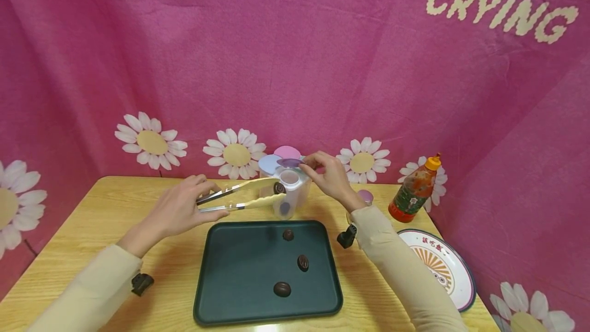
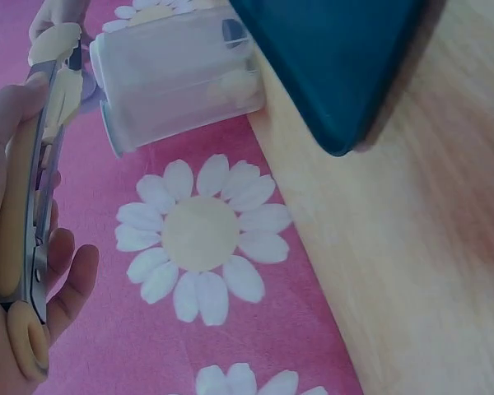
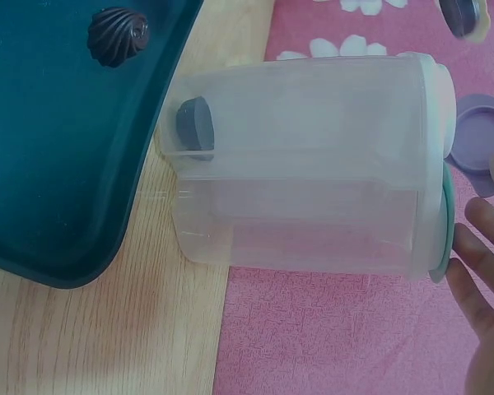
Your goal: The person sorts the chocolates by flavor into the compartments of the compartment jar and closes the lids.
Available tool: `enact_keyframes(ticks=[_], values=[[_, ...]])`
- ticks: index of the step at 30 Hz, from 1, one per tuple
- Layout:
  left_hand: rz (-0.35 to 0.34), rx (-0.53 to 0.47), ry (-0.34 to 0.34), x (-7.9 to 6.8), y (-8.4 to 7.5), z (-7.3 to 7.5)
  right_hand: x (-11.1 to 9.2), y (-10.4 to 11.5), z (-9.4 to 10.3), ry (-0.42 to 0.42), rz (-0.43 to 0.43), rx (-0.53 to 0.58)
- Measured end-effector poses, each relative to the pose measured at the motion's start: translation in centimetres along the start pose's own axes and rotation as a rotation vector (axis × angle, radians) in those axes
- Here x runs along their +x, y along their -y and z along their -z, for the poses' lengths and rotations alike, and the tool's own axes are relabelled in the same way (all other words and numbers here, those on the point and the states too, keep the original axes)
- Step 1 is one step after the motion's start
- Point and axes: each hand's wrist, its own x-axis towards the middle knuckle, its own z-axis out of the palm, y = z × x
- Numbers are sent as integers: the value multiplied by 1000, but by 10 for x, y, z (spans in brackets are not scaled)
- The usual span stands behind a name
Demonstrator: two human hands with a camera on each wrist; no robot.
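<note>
My left hand (image 1: 186, 206) grips a pair of tongs (image 1: 251, 185) with cream, scalloped tips. Between those tips is a dark chocolate (image 1: 279, 188), right beside the round opening of a clear plastic container (image 1: 301, 193). The thumb and fingers of my right hand (image 1: 331, 175) pinch the edge of a raised purple lid (image 1: 289, 163) over that opening. Another dark piece (image 3: 196, 127) lies at the bottom of the container, seen through its wall. A dark green tray (image 1: 239, 270) in front carries three chocolates, among them a swirled one (image 3: 119, 37) and an oval one (image 1: 282, 289).
A blue lid (image 1: 269, 163) and a pink lid (image 1: 287, 152) top other compartments. To the right stand a red sauce bottle (image 1: 412, 193) and a white plate (image 1: 463, 291). A purple-topped jar (image 1: 365, 196) is partly hidden behind my right forearm. Pink cloth (image 1: 276, 65) hangs behind the table.
</note>
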Motion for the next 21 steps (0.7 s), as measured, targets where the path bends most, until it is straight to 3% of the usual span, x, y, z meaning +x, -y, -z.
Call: enact_keyframes(ticks=[9, 21], values=[[20, -3, 21, 25, -1, -6, 1, -2, 0, 5, -2, -1], [42, -26, 37, 43, -3, -11, 1, -2, -1, 7, -21, 32]])
